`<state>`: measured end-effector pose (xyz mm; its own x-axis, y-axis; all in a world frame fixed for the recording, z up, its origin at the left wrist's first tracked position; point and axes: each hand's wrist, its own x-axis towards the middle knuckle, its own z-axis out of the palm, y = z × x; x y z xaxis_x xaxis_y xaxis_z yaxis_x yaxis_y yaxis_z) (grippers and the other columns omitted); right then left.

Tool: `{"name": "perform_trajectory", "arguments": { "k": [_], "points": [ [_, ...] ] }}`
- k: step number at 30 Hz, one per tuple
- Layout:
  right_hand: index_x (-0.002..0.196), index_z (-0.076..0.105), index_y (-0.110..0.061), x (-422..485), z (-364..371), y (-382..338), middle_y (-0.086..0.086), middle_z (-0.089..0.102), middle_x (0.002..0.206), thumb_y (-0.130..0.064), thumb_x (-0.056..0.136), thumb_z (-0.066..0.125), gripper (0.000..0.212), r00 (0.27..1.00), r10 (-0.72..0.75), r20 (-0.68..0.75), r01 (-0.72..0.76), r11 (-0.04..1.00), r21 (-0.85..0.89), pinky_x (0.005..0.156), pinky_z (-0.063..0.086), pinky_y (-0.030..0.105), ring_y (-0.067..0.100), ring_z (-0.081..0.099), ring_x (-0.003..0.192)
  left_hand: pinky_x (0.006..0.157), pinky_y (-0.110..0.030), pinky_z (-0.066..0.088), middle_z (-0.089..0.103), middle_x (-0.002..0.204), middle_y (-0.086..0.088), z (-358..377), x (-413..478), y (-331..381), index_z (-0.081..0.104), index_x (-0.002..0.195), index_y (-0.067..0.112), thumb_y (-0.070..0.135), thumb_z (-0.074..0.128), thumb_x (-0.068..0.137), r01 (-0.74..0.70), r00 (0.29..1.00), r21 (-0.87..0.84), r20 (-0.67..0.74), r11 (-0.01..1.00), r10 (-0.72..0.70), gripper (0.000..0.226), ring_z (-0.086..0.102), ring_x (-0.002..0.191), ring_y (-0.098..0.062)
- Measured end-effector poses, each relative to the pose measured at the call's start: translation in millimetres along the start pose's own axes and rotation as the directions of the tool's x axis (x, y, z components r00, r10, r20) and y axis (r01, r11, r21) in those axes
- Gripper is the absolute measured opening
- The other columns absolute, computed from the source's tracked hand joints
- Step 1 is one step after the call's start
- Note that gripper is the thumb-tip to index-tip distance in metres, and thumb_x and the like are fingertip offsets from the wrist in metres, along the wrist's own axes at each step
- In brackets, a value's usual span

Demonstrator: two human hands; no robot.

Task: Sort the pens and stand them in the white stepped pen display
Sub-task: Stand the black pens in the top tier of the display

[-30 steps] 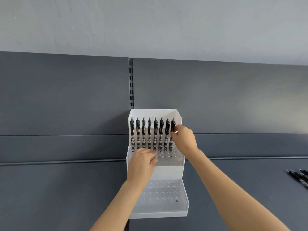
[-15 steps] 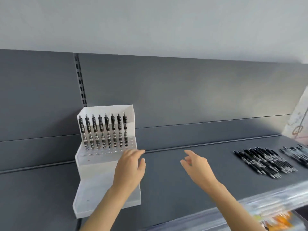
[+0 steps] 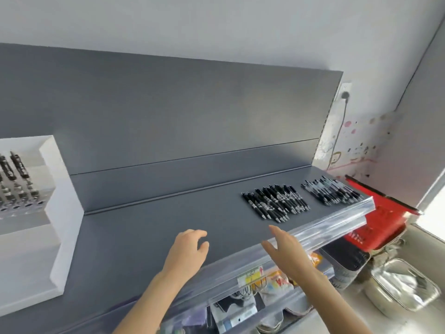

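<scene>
White stepped plastic pen display [image 3: 60, 213] sits at far left on dark grey metal shelf [image 3: 144, 225], partly cut by frame edge. Black pens w/ clear lower barrels [image 3: 14, 165] stand upright in its top step. Mid-frame, left hand [image 3: 187, 254] is over shelf front, fingers loosely curled, holding nothing. Right hand [image 3: 286, 251] is near it over shelf's front edge, fingers straight & spread, nothing in it. Can't tell if either touches shelf. Further right, loose pile of black pens [image 3: 277, 203] lies flat. 2nd pen pile [image 3: 330, 191] lies near shelf's right end, apart from 1st. Red basket [image 3: 385, 225] is below right.
</scene>
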<state>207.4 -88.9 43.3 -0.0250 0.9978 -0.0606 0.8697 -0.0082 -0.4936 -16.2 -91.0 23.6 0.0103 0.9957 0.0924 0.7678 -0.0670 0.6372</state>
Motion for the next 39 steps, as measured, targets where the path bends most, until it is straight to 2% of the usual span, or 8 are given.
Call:
{"name": "perform_trajectory", "arguments": {
  "k": [15,18,20,22,27,30,34,39],
  "points": [
    [0.143,0.031,-0.013,81.7,-30.3,108.5,0.004,0.047,0.14,-0.031,0.097,0.044,0.051,0.993,0.116,-0.021,-0.115,0.992,0.056,0.101,0.037,0.026,0.016,0.044,0.128,0.103,-0.026,0.036,0.051,0.135,-0.002,100.9,111.9,63.7,0.05,0.132,0.011,0.021,0.045,0.095,0.065,0.985,-0.043,0.16,0.997,-0.057,0.039,0.044,0.127,-0.016],
    [0.138,0.038,-0.01,115.5,-40.2,117.6,0.005,0.052,0.134,-0.028,0.097,0.045,0.045,0.993,0.114,-0.038,-0.111,0.992,0.062,0.099,0.039,0.026,0.017,0.049,0.123,0.086,-0.027,0.04,0.06,0.12,-0.009,115.2,142.2,66.1,0.06,0.105,0.007,0.02,0.046,0.093,0.128,0.975,-0.037,0.187,0.991,-0.119,0.023,0.053,0.113,-0.021],
    [0.136,0.041,-0.01,133.2,-43.2,126.1,0.004,0.053,0.133,-0.027,0.097,0.046,0.043,0.99,0.123,-0.063,-0.118,0.99,0.077,0.1,0.04,0.027,0.017,0.05,0.122,0.07,-0.027,0.035,0.06,0.099,-0.014,125.0,159.6,65.2,0.045,0.073,0.012,0.02,0.046,0.091,0.154,0.974,-0.024,0.173,0.988,-0.148,0.02,0.053,0.09,-0.026],
    [0.136,0.042,-0.01,146.6,-42.0,136.2,0.004,0.054,0.132,-0.026,0.096,0.046,0.044,0.987,0.148,-0.064,-0.143,0.987,0.075,0.099,0.041,0.027,0.016,0.052,0.118,0.065,-0.032,0.035,0.053,0.078,-0.006,135.7,173.3,64.2,0.035,0.07,0.015,0.021,0.046,0.09,0.176,0.966,0.009,0.189,0.984,-0.174,0.024,0.044,0.073,-0.023],
    [0.124,0.051,-0.006,193.7,-42.1,149.4,0.008,0.056,0.121,-0.025,0.096,0.045,0.035,0.984,0.172,-0.038,-0.172,0.985,0.018,0.09,0.042,0.028,0.021,0.054,0.107,0.081,-0.032,0.042,0.046,0.08,-0.002,150.4,201.8,67.2,0.047,0.084,0.008,0.022,0.04,0.095,0.23,0.958,0.071,0.157,0.971,-0.239,0.019,0.049,0.093,-0.024],
    [0.116,0.054,-0.004,224.6,-39.8,149.5,0.01,0.054,0.117,-0.025,0.097,0.043,0.031,0.991,0.133,-0.025,-0.134,0.99,-0.041,0.09,0.043,0.033,0.025,0.05,0.111,0.089,-0.031,0.042,0.049,0.106,-0.007,157.5,212.3,78.0,0.052,0.106,0.007,0.033,0.043,0.095,0.278,0.943,0.112,0.16,0.954,-0.293,0.03,0.049,0.11,-0.026],
    [0.095,0.051,-0.008,249.7,-32.3,148.7,0.011,0.048,0.115,-0.024,0.098,0.036,0.022,0.989,0.141,0.031,-0.137,0.984,-0.116,0.086,0.044,0.037,0.028,0.045,0.114,0.074,-0.03,0.047,0.044,0.103,-0.003,170.0,220.5,97.1,0.043,0.084,0.015,0.048,0.049,0.089,0.351,0.917,0.207,0.124,0.913,-0.38,0.034,0.047,0.107,-0.022],
    [0.082,0.046,-0.011,265.9,-34.9,148.9,0.007,0.05,0.101,-0.025,0.095,0.042,0.02,0.985,0.113,0.133,-0.099,0.989,-0.108,0.071,0.037,0.032,0.028,0.051,0.093,0.071,-0.029,0.045,0.047,0.115,-0.005,179.0,228.1,112.7,0.052,0.103,0.009,0.038,0.053,0.09,0.449,0.879,0.254,0.05,0.857,-0.475,0.031,0.045,0.112,-0.021]
  ]
}}
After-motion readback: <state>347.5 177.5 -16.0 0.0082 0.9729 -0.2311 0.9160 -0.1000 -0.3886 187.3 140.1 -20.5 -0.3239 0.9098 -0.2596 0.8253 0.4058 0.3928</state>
